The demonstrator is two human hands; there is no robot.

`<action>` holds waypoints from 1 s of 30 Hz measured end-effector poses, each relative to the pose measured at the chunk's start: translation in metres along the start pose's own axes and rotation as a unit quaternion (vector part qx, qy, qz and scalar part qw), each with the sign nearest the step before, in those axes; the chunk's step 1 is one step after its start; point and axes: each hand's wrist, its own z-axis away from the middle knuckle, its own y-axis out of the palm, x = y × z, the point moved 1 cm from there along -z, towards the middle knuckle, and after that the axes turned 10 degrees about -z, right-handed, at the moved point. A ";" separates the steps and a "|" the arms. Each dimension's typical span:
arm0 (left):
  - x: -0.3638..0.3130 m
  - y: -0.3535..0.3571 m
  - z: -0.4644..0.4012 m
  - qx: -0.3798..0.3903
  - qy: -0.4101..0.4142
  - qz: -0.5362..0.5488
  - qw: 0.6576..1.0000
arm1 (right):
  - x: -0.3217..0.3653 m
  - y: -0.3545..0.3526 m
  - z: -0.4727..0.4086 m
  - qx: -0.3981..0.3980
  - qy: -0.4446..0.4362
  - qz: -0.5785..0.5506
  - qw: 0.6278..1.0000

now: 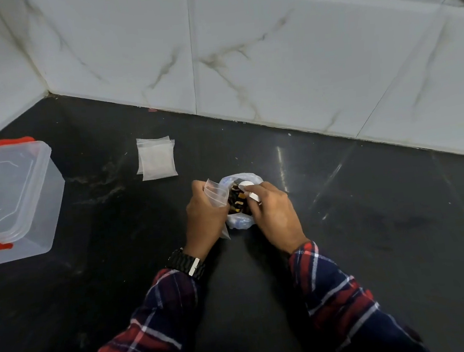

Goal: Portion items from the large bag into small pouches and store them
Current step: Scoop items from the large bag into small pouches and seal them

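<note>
An open clear large bag (243,223) stands on the black counter, holding dark and orange items (238,199). My left hand (203,216) grips a small clear pouch (216,195) right beside the bag's mouth. My right hand (272,209) is at the bag's right rim and pinches a small white scoop (248,189) over the items. A stack of empty small pouches (156,157) lies flat farther back, to the left of the bag.
A clear plastic storage box (11,201) with a lid and red clips sits at the left edge of the black counter (376,231). White marble-look wall tiles (269,55) run along the back and left of the counter.
</note>
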 end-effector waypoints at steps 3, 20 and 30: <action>-0.001 0.002 0.000 0.018 -0.005 0.013 1.000 | -0.002 0.001 -0.003 -0.016 0.019 -0.016 1.000; 0.001 0.013 0.001 0.035 -0.038 0.089 0.995 | -0.007 -0.004 -0.005 -0.036 0.097 -0.135 0.985; -0.001 0.017 0.003 0.039 -0.041 0.107 0.993 | -0.010 -0.007 -0.007 -0.050 0.158 -0.183 0.969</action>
